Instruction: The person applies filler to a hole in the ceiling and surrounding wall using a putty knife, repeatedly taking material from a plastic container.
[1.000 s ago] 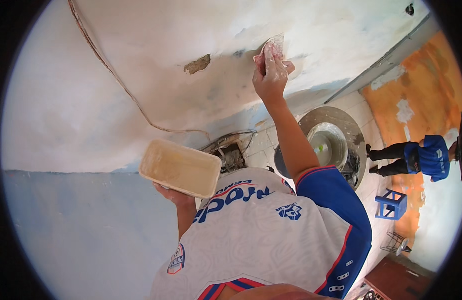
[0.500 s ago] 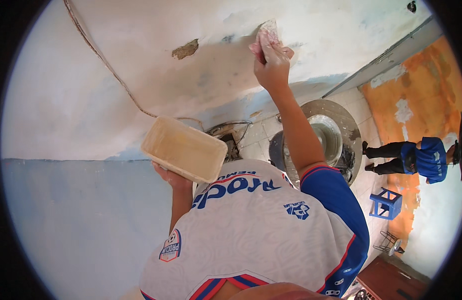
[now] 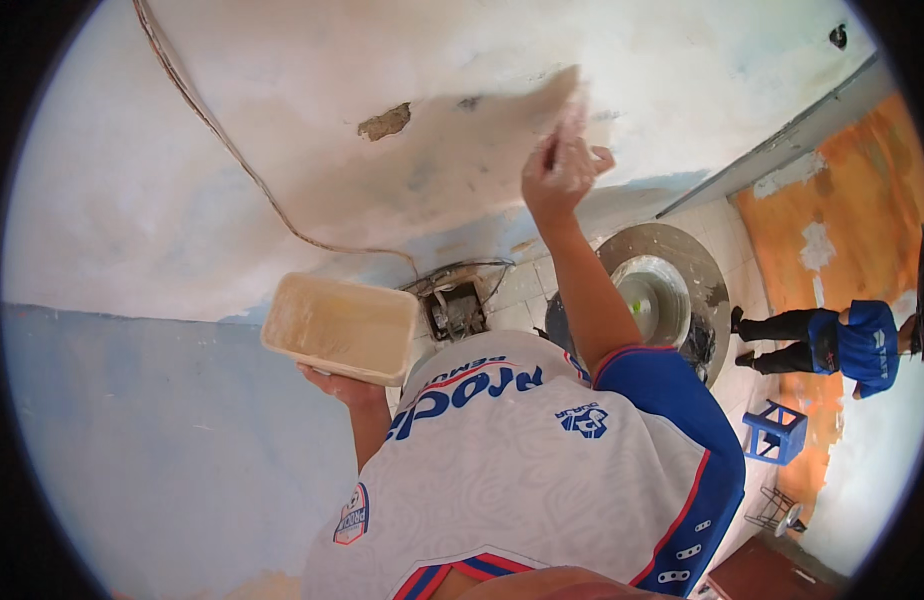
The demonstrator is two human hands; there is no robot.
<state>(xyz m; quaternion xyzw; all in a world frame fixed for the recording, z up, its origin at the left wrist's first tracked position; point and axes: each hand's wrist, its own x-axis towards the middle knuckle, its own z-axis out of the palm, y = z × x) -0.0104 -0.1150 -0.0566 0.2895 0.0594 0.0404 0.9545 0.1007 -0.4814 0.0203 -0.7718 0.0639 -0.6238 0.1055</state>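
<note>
The biggest thing seen was the wall (image 3: 282, 210), which was patchy and cream-white in one part and blue in the other. A white shirt (image 3: 522, 470) with blue sleeves was worn by the person. Its chest was marked with big blue letters, a small blue badge and a shield badge with a ball on it. A person in blue (image 3: 869, 350) was seen off to the right, with pale letters printed on the back.

The tub (image 3: 332, 357), cream and box-shaped with round corners, was held tilted near the wall, in front of the shirt. Its inside was smeared with something pale. It was held up from below by the left hand (image 3: 344, 386); most of the fingers were hidden, so their spread could not be told.

The right hand (image 3: 562, 182) was dusted white, and its fingers were curled tight around a flat pinkish piece (image 3: 572, 120). This piece was blurred, and whether the wall was touched by its tip could not be told. A brown broken patch (image 3: 385, 122) was seen in the wall nearby.
</note>
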